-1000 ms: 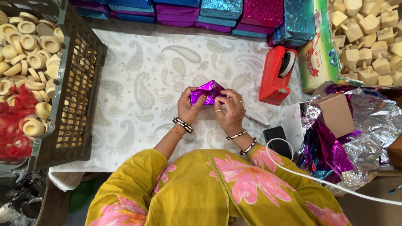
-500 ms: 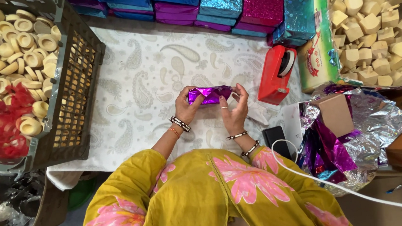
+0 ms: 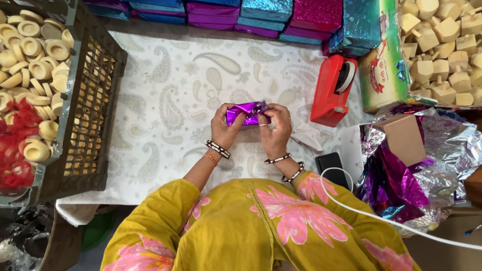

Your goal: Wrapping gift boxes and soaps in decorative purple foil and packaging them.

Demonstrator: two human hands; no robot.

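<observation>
The purple box [image 3: 246, 113] sat between both hands, held just above the paisley cloth [image 3: 164, 101]. Left hand [image 3: 226, 128] clasped its left end, fingers wrapped round the foil; right hand [image 3: 276, 128] pinched the right end w/ thumb and fingertips on the foil edge. Both grips were closed on the box.

Just right of the grip: a red tape dispenser [image 3: 334, 90] on the cloth. Near the right wrist, a black phone [image 3: 331, 164] w/ a white cable [image 3: 409, 228] running off. Further right, loose foil sheets [image 3: 428, 178], purple and silver, w/ a plain brown box [image 3: 404, 138] on top. Beyond that, a carton [image 3: 382, 67] of pale wooden pieces [image 3: 450, 27].

Past the hands, at the cloth's far edge: stacked wrapped boxes [image 3: 265, 1], blue and pink. Well left of the grip, a dark crate [image 3: 88, 119] full of wooden rings [image 3: 11, 62], w/ red netting [image 3: 2, 154] inside.
</observation>
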